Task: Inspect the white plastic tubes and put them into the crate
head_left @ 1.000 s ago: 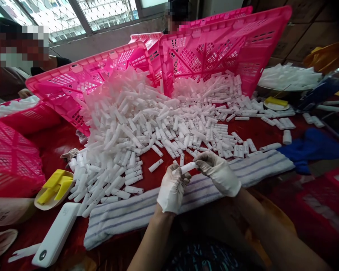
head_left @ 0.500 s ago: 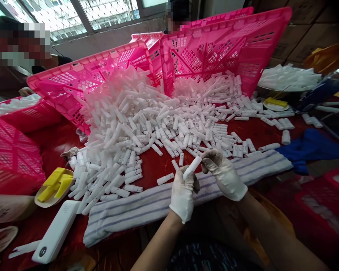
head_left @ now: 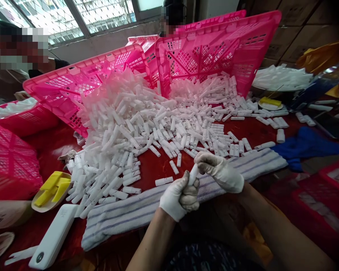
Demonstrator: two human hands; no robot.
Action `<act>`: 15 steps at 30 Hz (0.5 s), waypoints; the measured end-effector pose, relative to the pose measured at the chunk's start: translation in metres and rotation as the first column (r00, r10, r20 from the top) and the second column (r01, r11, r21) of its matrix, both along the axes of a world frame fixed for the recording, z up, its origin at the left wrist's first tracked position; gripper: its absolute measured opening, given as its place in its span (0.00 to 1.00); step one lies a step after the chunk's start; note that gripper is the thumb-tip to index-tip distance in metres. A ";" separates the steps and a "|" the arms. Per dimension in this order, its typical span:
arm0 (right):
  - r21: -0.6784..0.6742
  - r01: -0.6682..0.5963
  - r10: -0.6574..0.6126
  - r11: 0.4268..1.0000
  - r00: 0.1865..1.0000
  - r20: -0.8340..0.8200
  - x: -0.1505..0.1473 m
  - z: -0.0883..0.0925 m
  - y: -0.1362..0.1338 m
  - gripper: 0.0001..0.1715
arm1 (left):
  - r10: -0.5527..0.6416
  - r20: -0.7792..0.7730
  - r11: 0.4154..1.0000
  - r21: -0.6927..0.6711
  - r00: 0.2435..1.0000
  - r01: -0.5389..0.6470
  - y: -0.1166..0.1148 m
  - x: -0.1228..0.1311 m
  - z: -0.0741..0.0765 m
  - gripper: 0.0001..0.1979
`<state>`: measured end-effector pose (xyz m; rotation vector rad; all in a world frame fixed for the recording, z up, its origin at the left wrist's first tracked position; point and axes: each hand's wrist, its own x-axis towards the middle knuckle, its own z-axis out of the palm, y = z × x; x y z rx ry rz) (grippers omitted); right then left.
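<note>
White-gloved, the left hand [head_left: 180,198] grips a white tube [head_left: 193,175] at five o'clock, apparently steadying it for the right hand [head_left: 219,171], whose grip pinches its top, above a striped towel [head_left: 124,217], likely padding.

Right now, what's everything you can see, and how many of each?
table: one, red, middle
tubes: too many to count, white, heaped on the table
held tube: one, white, front middle
baskets: at least four, pink, back and left
dishes: two, pale, left and right
blocks: several, yellow, in the dishes
towel: one, white with bluish stripes, near edge
gadget: one, white, front left
cloth: one, blue, right
boxes: several, brown, back right
window: one, grey-framed, back left
people: two, blurred, back
left hand: one, white-gloved, around held tube
right hand: one, white-gloved, at its top
</note>
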<state>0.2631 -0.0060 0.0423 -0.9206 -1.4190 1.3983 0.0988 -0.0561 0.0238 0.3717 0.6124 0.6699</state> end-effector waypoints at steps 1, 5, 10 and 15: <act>0.028 -0.029 0.029 0.999 1.000 -0.003 0.001 0.000 -0.002 0.14 | -0.070 0.080 0.996 -0.051 0.994 0.074 0.000 -0.002 0.001 0.23; -0.013 -0.028 0.029 1.000 0.998 0.053 0.027 -0.001 -0.020 0.15 | -0.126 -0.101 0.980 0.140 0.987 0.140 -0.007 0.001 0.007 0.25; -0.193 0.199 -0.086 0.961 0.875 0.477 0.085 -0.006 -0.040 0.17 | 0.454 -0.854 0.774 0.520 0.255 0.362 -0.001 -0.022 0.005 0.18; 0.100 0.242 -0.233 0.965 0.623 0.746 0.050 -0.014 -0.004 0.11 | 0.454 -0.834 0.807 0.236 -0.314 0.541 0.024 -0.055 -0.013 0.15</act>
